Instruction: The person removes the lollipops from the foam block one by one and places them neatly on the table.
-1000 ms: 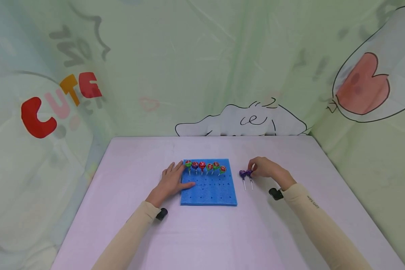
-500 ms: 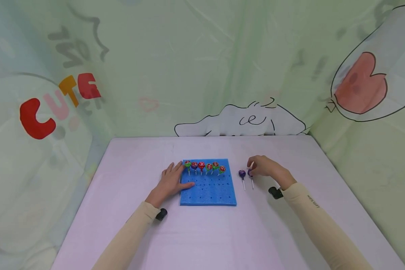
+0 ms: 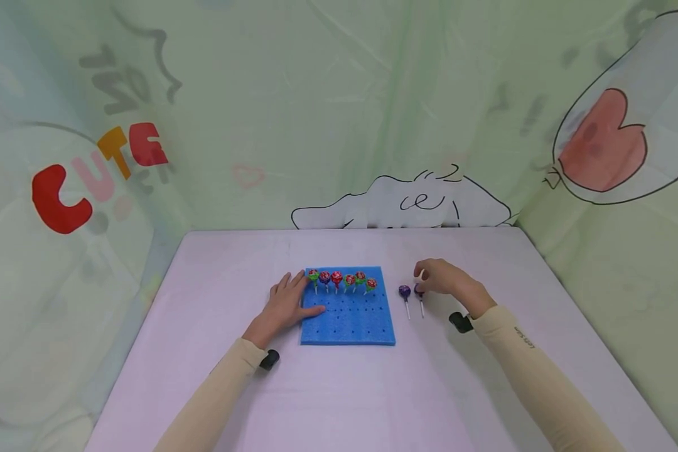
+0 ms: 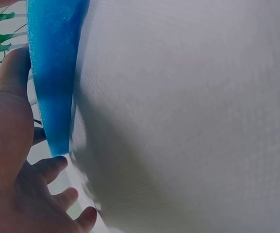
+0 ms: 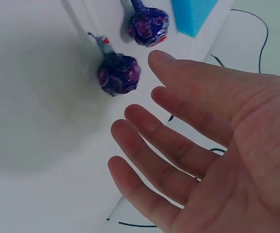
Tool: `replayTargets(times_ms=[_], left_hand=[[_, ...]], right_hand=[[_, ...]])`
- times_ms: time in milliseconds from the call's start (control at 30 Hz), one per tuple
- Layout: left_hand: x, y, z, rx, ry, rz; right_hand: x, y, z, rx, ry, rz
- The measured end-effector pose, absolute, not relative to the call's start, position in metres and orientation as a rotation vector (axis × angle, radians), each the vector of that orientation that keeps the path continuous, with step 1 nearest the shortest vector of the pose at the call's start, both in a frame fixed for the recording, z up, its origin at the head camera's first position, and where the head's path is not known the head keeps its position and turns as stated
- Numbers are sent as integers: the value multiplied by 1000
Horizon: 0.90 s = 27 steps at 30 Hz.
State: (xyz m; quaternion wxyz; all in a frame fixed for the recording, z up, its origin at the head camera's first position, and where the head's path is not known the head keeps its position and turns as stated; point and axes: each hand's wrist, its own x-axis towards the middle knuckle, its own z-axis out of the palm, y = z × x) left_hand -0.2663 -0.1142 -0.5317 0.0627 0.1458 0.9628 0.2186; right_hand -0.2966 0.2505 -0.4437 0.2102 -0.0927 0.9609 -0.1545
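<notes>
The board (image 3: 347, 321) lies on the table (image 3: 339, 398), six planted lollipops (image 3: 336, 277) across its far part. Two loose lollipops (image 3: 405, 292) lie to its right, side by side

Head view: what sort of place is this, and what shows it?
Probably a small indoor activity or filming booth: printed fabric walls rise behind and beside a pale table, where a blue board holds upright lollipops.

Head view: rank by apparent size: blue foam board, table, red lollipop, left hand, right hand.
1. Table
2. Blue foam board
3. Left hand and right hand: look alike, unranked
4. Red lollipop
</notes>
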Motion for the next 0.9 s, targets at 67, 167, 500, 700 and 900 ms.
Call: replayTargets(times_ms=[67,167,500,700,900], left_hand=[[-267,-115,-532,444,2917,650],[-267,-115,-533,444,2922,632],[-264,-113,-528,449,2909,632],[-263,-112,-527,446,2910,616],[-263,-112,-526,451,2914,609]], right_hand=[[-296,249,-443,-282,2683,-425],[-295,244,-442,-315,2697,-440],[-291,229,-442,-389,2760,-465],[-284,218,-444,-453,2821,-487],[-276,208,-448,-519,2880,-524]])
